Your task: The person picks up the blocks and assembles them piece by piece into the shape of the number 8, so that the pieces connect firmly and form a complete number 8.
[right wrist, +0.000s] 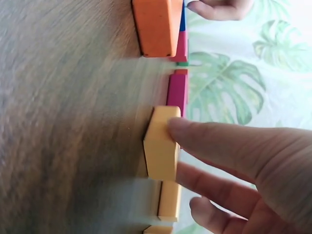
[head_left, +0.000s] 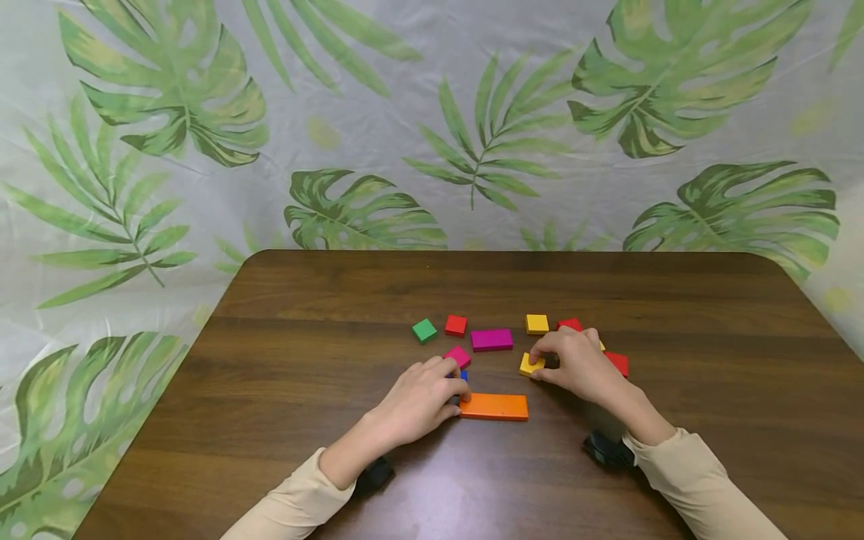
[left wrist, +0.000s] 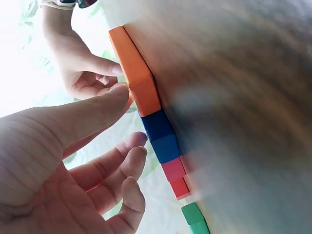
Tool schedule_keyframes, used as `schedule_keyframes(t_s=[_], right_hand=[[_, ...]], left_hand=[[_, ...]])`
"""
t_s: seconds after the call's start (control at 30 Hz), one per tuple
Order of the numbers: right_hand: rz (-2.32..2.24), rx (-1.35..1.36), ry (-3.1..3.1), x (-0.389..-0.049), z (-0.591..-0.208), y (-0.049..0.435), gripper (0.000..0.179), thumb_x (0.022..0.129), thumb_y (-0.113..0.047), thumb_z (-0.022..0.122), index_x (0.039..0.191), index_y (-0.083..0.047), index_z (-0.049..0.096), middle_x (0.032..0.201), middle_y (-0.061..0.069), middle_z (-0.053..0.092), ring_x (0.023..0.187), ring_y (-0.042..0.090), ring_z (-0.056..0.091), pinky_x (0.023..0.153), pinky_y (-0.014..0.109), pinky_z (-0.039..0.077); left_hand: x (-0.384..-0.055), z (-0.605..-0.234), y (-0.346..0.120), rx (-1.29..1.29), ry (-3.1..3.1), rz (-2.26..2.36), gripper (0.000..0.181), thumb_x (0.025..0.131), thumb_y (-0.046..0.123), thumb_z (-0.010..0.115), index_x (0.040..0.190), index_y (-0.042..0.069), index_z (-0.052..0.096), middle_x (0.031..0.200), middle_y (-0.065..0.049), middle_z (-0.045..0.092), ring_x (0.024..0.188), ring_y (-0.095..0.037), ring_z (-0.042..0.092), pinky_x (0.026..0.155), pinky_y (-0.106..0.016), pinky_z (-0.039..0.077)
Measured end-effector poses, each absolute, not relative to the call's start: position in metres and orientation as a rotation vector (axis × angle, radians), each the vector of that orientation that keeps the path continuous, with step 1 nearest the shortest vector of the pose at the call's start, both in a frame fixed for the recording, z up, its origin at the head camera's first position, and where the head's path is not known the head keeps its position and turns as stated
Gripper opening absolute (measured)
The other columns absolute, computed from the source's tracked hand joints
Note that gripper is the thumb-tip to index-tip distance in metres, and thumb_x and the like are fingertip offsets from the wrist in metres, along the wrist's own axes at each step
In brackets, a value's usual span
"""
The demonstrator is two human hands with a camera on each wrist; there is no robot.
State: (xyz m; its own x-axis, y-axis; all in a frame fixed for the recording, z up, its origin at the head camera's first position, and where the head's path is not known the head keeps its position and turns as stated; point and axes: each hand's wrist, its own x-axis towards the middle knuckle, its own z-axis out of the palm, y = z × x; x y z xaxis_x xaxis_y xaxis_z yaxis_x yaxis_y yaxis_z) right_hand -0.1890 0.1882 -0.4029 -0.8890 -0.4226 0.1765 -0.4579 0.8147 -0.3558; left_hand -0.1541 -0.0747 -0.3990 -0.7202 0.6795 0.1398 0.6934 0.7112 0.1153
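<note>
My left hand is at the left end of a long orange block, holding it between thumb and index finger; the other fingers hang loosely curled. Just behind that end sits a blue block, mostly covered by the hand in the head view. Beyond it lies a pink block. To the right, my right hand pinches a small yellow block on the table. In the right wrist view the thumb is against the yellow block's upper edge.
Farther back lie a green block, a red block, a purple block and another yellow block. More red blocks show partly behind the right hand. The brown wooden table ends at a leaf-print curtain.
</note>
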Motion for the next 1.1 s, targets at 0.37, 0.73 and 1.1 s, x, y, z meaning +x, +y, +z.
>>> schedule_keyframes(t_s=[0.37,0.73,1.1], right_hand=[[0.650,0.893,-2.902,-0.1838,-0.4007,0.1888,0.018,0.067,-0.018,0.083,0.076,-0.024,0.068,0.078,-0.013,0.066,0.081,0.010,0.050,0.070,0.031,0.021],[0.679,1.012,-2.932,-0.1812,-0.3992,0.1883,0.017,0.069,-0.017,0.081,0.077,-0.023,0.067,0.078,-0.014,0.065,0.077,0.008,0.049,0.072,0.030,0.023],[0.665,1.054,-2.947,-0.1814,-0.3976,0.1897,0.015,0.072,-0.019,0.079,0.079,-0.024,0.067,0.082,-0.014,0.064,0.082,0.008,0.050,0.071,0.030,0.023]], left_hand=[[-0.1535,-0.3986,-0.0749,-1.131,-2.816,-0.264,0.010,0.080,0.024,0.073,0.090,0.025,0.070,0.093,0.007,0.058,0.084,-0.010,0.050,0.068,-0.021,0.038],[-0.1537,-0.3998,-0.0743,-1.129,-2.811,-0.258,0.009,0.081,0.025,0.073,0.089,0.025,0.070,0.093,0.007,0.057,0.085,-0.010,0.050,0.071,-0.023,0.041],[-0.1530,-0.4006,-0.0742,-1.138,-2.804,-0.271,0.009,0.081,0.025,0.073,0.089,0.024,0.070,0.092,0.006,0.058,0.083,-0.010,0.049,0.069,-0.023,0.040]])
